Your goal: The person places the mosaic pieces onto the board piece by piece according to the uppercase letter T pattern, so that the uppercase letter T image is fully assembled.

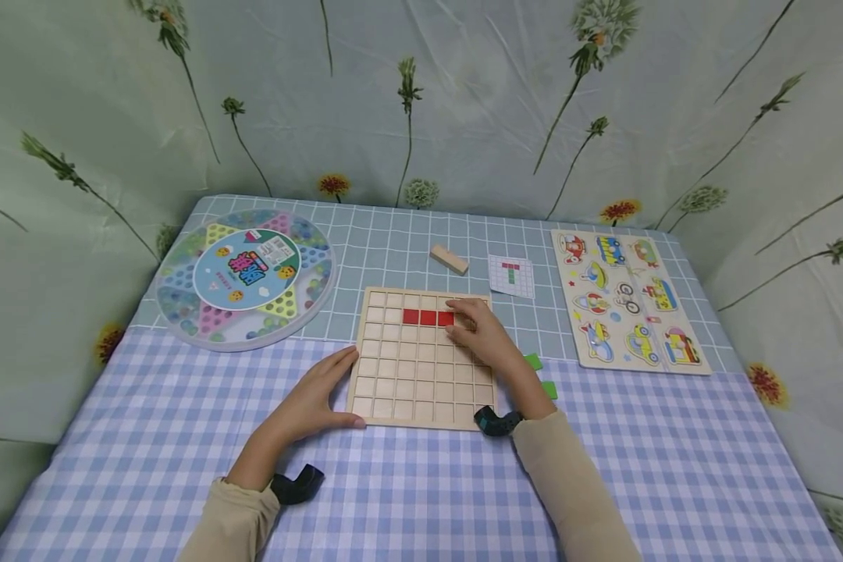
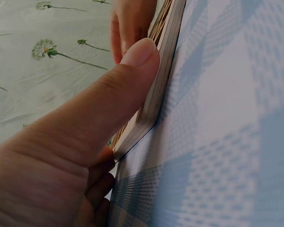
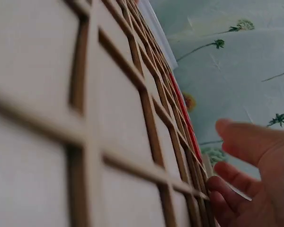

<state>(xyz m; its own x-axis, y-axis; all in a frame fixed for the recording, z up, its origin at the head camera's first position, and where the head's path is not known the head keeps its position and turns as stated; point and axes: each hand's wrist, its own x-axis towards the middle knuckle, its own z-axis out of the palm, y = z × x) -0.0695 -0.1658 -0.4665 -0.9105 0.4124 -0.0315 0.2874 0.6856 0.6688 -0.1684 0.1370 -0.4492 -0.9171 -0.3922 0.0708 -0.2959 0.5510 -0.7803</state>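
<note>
A square wooden grid board (image 1: 396,390) lies on the table, with a row of three red tiles (image 1: 428,318) in its upper part. At the board's near left corner, my left hand (image 1: 314,396) has its fingers along the left edge and its thumb against the front edge. The left wrist view shows that thumb (image 2: 132,61) straight against the wooden rim. My right hand (image 1: 483,336) is over the board's upper right, fingertips close to the rightmost red tile. Its thumb and index finger are apart with nothing between them, as the right wrist view (image 3: 270,165) also shows.
Green tiles (image 1: 549,389) lie right of the board, partly behind the right forearm. Beyond it are a small wooden block (image 1: 449,259) and a pattern card (image 1: 511,275). A round star-patterned game board (image 1: 214,332) sits left, and a vehicle picture puzzle (image 1: 632,300) right.
</note>
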